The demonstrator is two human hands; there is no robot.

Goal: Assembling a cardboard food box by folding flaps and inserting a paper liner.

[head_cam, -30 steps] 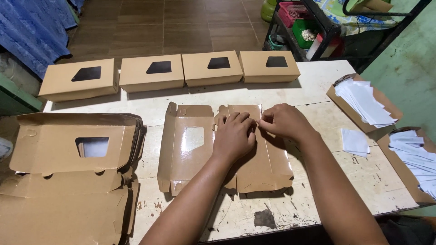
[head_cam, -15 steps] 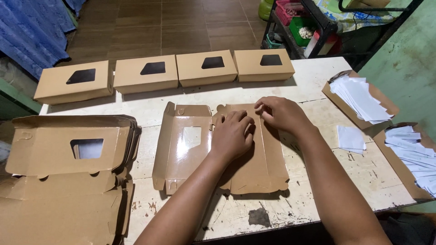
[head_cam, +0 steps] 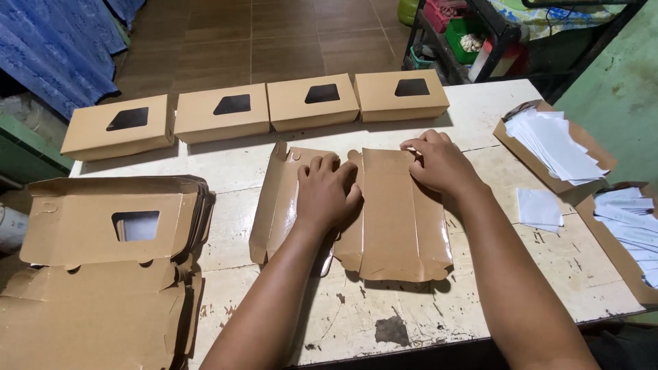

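Note:
A flat brown cardboard box blank (head_cam: 394, 219) lies in the middle of the white table (head_cam: 247, 168), partly folded, its left flap standing up. My left hand (head_cam: 327, 190) presses palm-down on the blank's left half, covering its window cut-out. My right hand (head_cam: 439, 163) rests on the blank's upper right edge with fingers bent over the fold. Neither hand lifts the blank off the table.
A row of several assembled brown window boxes (head_cam: 312, 101) stands along the table's far edge. A stack of unfolded blanks (head_cam: 103, 233) lies at the left. Open cartons of white paper sheets (head_cam: 555, 144) sit at the right, with another white sheet (head_cam: 540, 207) loose nearby.
The blank's right panel has been folded over toward the middle. My left hand now covers the window cut-out and my right hand has shifted along the top edge.

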